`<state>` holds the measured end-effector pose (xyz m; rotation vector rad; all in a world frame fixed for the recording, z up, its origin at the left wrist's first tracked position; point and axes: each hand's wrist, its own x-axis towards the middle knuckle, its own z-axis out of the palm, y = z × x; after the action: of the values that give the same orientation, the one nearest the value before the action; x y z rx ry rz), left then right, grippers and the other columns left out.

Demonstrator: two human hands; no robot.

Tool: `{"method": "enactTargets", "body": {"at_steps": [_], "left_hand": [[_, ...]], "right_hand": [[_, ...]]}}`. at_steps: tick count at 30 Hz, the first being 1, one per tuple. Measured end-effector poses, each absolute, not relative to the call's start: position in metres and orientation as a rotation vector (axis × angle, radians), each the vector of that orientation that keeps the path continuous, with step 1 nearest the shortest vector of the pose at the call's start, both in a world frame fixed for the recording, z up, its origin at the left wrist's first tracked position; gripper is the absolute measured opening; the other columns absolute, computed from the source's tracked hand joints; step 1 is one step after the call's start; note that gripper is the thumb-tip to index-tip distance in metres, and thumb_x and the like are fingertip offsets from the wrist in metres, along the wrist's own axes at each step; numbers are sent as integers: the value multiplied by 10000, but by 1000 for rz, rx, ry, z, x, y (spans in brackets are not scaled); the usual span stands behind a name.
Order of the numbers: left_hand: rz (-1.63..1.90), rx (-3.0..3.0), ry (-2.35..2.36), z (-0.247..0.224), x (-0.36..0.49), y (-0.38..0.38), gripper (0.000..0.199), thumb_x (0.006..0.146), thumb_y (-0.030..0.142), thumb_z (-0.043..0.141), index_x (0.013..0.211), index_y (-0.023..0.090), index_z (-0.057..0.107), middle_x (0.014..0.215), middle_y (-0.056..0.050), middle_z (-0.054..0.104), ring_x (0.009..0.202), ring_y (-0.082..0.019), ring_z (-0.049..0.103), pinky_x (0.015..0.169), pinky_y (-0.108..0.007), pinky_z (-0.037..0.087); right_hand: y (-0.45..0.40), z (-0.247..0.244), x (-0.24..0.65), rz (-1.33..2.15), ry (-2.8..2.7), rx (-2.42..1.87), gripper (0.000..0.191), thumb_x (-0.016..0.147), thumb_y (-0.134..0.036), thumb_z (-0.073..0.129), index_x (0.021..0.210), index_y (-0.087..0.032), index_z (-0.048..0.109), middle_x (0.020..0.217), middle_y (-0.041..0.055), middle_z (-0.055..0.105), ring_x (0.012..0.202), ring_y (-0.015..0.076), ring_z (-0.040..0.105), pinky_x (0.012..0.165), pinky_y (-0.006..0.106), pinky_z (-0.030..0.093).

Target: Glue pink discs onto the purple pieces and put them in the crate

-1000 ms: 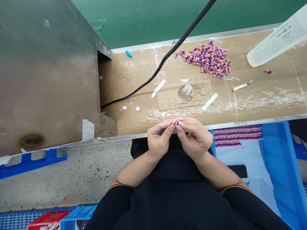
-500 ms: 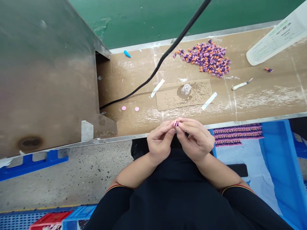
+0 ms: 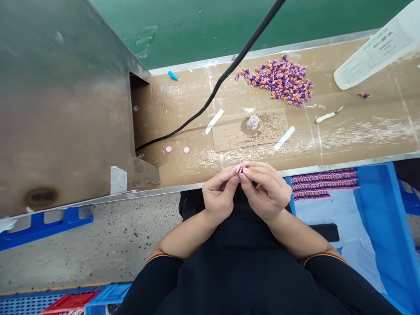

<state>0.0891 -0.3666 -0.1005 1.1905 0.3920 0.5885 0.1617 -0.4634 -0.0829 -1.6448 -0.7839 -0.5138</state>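
Observation:
A small pink and purple piece point(image 3: 240, 170) is pinched between the fingertips of both hands at the table's front edge. My left hand point(image 3: 220, 192) grips its left side, and my right hand point(image 3: 267, 188) holds it from the right; the fingertips hide part of it. Beyond the hands, a small clear cup point(image 3: 253, 123) stands on a wet cardboard piece point(image 3: 229, 136). Two pink discs, a nearer one point(image 3: 187, 150) and a farther-left one point(image 3: 168, 149), lie flat on the table. A pile of purple, pink and orange pieces point(image 3: 285, 81) lies at the back.
A metal housing point(image 3: 65, 109) fills the left, with a black cable point(image 3: 210, 100) crossing the table. A clear bottle point(image 3: 370, 59), a white-handled tool point(image 3: 328, 117) and a blue cone point(image 3: 172, 75) lie around. Rows of pieces point(image 3: 324, 183) sit in a blue tray point(image 3: 383, 218) at right.
The view has shifted very slightly. Both hands keep their pinch on the small piece, with hardly any visible movement of the fingers.

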Motion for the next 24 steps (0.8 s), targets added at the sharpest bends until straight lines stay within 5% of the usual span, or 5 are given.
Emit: {"method": "enactTargets", "body": {"at_steps": [6, 12, 20, 24], "left_hand": [[535, 1178, 302, -104, 92, -362, 198, 977, 433, 863, 1143, 326, 887, 1199, -94, 844, 1173, -250, 817, 1067, -372, 676], [596, 1195, 242, -118, 103, -345, 493, 1000, 364, 838, 1478, 389, 722, 1392, -96, 786, 1266, -239, 778, 900, -271, 667], [628, 1321, 304, -130, 106, -332, 256, 1002, 385, 816, 1229, 274, 860, 1238, -119, 805, 1110, -231, 782, 852, -295, 679], [635, 1335, 295, -130, 104, -331, 207, 1026, 379, 782, 1184, 282, 873, 1226, -118, 797, 1092, -222, 764, 822, -291, 664]], "right_hand": [[-469, -78, 162, -417, -770, -1660, 282, 995, -114, 778, 1186, -320, 799, 976, 5, 863, 947, 261, 866, 830, 443, 764], [-527, -76, 212, -389, -679, -1901, 173, 1010, -187, 758, 1130, -299, 813, 1031, 26, 865, 883, 238, 842, 774, 410, 733], [-593, -89, 303, -97, -1196, -2484, 150, 899, -153, 663, 879, -264, 762, 927, 75, 805, 867, 272, 756, 756, 419, 637], [-594, -97, 308, -141, -1319, -2518, 240, 917, -124, 629, 1024, -266, 791, 1063, 91, 825, 985, 293, 765, 813, 433, 635]]}}
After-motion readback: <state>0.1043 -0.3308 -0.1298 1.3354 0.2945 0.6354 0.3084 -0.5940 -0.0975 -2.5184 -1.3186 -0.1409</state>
